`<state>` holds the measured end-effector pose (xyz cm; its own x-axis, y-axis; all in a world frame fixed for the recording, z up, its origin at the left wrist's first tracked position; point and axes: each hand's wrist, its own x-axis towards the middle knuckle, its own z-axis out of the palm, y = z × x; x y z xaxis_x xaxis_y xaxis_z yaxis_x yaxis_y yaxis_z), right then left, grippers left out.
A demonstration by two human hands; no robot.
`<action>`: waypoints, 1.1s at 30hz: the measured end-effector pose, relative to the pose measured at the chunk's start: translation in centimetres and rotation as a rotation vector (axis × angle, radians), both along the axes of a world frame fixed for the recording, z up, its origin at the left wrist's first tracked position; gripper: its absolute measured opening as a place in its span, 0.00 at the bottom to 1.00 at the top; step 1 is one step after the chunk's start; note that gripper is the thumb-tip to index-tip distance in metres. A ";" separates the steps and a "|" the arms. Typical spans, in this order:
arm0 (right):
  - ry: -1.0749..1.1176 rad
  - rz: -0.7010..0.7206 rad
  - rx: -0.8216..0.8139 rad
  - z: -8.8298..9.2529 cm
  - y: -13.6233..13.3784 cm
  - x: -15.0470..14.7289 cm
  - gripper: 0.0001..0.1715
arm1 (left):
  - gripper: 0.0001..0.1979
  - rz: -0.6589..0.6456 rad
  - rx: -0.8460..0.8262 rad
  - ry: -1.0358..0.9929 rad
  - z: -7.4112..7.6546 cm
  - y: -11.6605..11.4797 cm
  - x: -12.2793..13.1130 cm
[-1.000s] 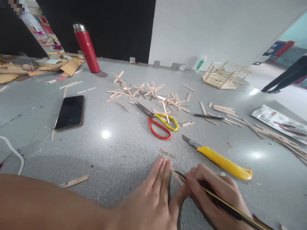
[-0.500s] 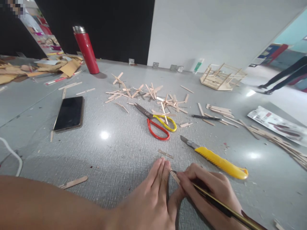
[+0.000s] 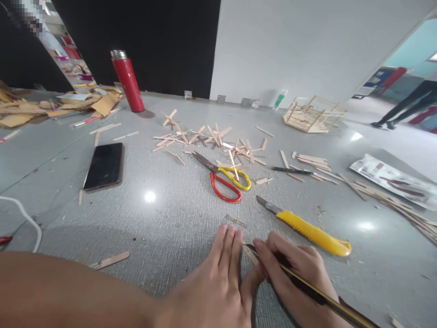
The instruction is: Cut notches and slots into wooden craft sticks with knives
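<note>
Head view: your left hand (image 3: 218, 278) lies flat, fingers straight and close together; whether they pin the wooden stick (image 3: 251, 256) cannot be told. The stick lies on the table (image 3: 174, 218), just right of those fingertips. Your right hand (image 3: 295, 262) grips a gold-handled knife (image 3: 306, 287) in narrowed fingers, tip at the stick. A slip off so slim a piece could nick your left hand; uneven pressure might split it.

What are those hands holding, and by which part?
The right hand grips a craft knife near its blade; the left hand steadies a wooden stick, exact contact hidden.
</note>
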<state>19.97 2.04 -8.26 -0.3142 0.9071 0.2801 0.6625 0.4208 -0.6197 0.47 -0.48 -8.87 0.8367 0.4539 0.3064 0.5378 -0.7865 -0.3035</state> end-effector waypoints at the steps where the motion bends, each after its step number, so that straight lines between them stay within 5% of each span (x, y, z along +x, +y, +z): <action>1: -0.010 0.013 0.005 0.1 0.0 0.1 0.25 | 0.41 -0.001 0.004 0.002 0.0 0.0 0.0; 16: -0.091 0.152 -0.032 0.8 0.0 1.1 0.21 | 0.44 0.020 -0.111 0.012 0.7 0.1 -0.3; 33: 0.071 -0.012 -0.226 0.8 0.0 0.9 0.29 | 0.42 0.001 -0.093 0.012 0.4 0.1 -0.3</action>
<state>20.92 2.08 -7.47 -0.2897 0.9528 0.0908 0.6180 0.2586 -0.7425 0.15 -0.42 -8.44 0.8396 0.4808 0.2529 0.5355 -0.8109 -0.2360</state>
